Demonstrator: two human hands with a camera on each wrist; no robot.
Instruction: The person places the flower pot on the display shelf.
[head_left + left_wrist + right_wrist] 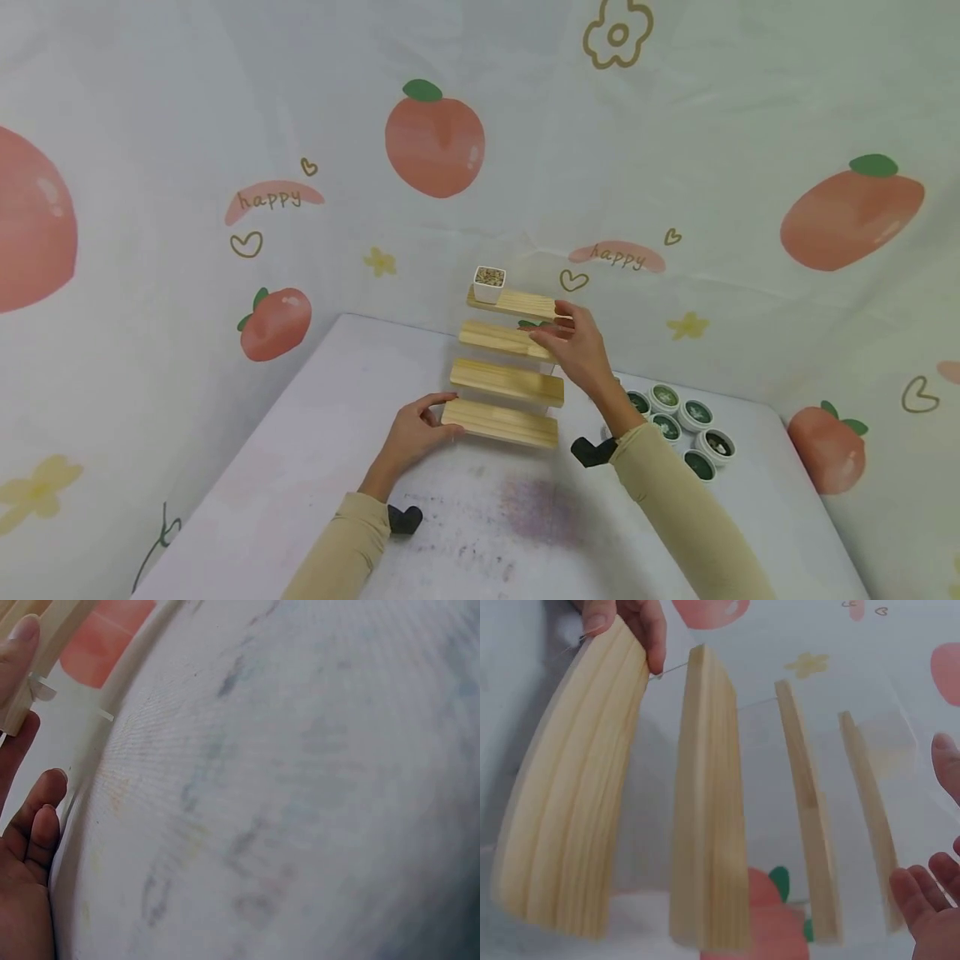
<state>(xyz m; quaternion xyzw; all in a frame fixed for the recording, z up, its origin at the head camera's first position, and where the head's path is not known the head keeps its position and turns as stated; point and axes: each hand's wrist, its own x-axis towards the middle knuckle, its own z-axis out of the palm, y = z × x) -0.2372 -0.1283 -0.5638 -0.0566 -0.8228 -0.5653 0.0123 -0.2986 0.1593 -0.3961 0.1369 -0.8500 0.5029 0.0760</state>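
Observation:
A stepped stand of several pale wooden shelves [507,381] with clear sides stands on the white table. My left hand [411,432] pinches the left end of the lowest shelf [501,422], thumb on top and a finger beneath, as the right wrist view also shows. In the left wrist view, the other fingers of that left hand [30,847] curl loosely below the board. My right hand [577,346] is at the right end of the top shelf [528,303], fingertips at its end, thumb apart. A square white pot [488,295] of brownish granules sits on that shelf's left end.
Several round white tubs [697,414] with mostly green tops are grouped on the right of the table, partly behind my right forearm. The table [300,483] has dark and purple stains in front. A fruit-printed cloth wall [525,167] rises behind it.

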